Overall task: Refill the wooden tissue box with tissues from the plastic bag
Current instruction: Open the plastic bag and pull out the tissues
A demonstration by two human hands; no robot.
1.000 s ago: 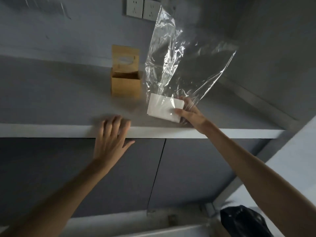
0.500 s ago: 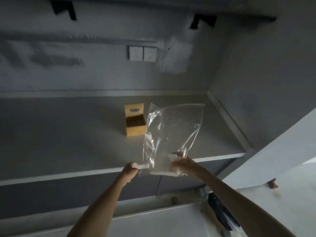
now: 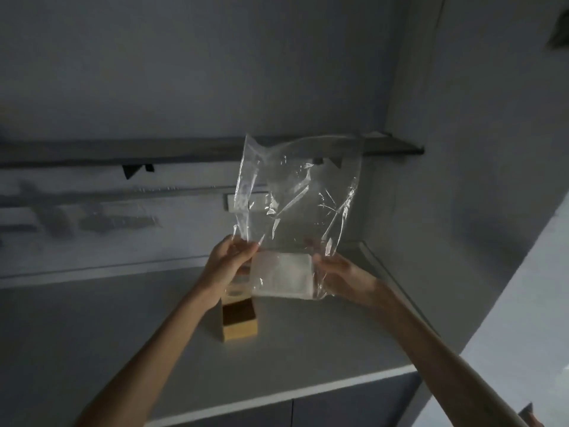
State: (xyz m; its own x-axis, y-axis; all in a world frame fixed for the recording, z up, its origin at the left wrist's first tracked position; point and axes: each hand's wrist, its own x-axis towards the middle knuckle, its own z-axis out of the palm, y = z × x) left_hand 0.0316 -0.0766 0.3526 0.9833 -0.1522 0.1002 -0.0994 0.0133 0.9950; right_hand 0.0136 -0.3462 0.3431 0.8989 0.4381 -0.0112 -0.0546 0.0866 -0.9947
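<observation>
— Where did you have the tissues just then?

— Up in the air, inside the clear, crinkled plastic bag (image 3: 295,198). The white, flat rectangular stack of tissues (image 3: 281,278) sat at the bag's bottom, its long axis running side to side between my hands.

— And each grip?

— My left hand (image 3: 229,263) was pinched shut on the film at the stack's left upper corner. My right hand (image 3: 338,272) was clamped on the bag's right side, beside the stack's right end.

— The box?

— The small, light wooden tissue box (image 3: 239,322) stood on the pale grey surface (image 3: 123,349), open and dark inside, directly below my left wrist, lower than the stack and a little left of it.

— So which hand was nearer?

— The left. I judged the stack would have to come out through the bag's mouth at the top, then travel down and left.
</observation>
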